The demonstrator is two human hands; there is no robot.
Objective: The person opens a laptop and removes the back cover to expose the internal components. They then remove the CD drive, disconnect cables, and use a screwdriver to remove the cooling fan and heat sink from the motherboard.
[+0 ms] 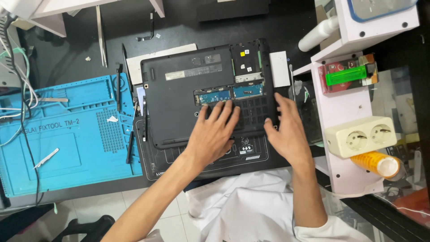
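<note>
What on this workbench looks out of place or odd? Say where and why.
The black laptop lies upside down with a cover panel off, so circuit boards show. Both hands, left and right, rest flat on it.

- Left hand (214,130) flat on the laptop (179,96) underside, fingers spread — circuit boards just beyond the fingertips.
- Right hand (286,130) on its right edge.
- Blue mat (67,139) lies well left of both hands.

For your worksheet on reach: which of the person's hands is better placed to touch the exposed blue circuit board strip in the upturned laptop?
Probably the left hand. Its fingertips lie flat on the laptop base just below the blue board strip. The right hand rests at the laptop's right edge, farther from it.
</note>
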